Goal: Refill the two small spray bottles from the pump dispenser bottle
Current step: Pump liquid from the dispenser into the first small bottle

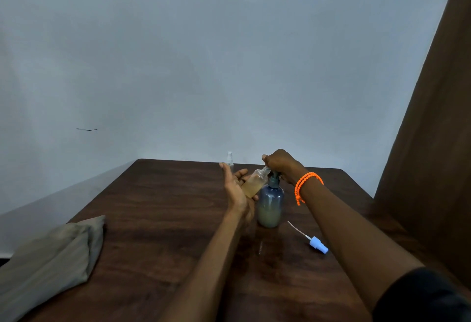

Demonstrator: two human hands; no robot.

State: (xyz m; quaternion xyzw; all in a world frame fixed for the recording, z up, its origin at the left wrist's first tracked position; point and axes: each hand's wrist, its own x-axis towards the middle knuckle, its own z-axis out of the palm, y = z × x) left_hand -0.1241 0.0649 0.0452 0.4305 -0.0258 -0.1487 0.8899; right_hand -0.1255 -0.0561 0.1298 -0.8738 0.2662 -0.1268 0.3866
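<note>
Two hands meet over the pump bottle: my right hand sits curled on top of the pump head, while my left hand cradles a small spray bottle part-filled with yellowish liquid, fingers loosely round its base. Its long axis leans up and to the right from that grip, so its open neck lies just under the right hand at the spout, though I cannot tell whether neck and spout touch, since the right hand hides the joint. Beyond the left fingers stands the second spray bottle, faint and hard to make out, and the loose spray cap lies nearer me on the table.
</note>
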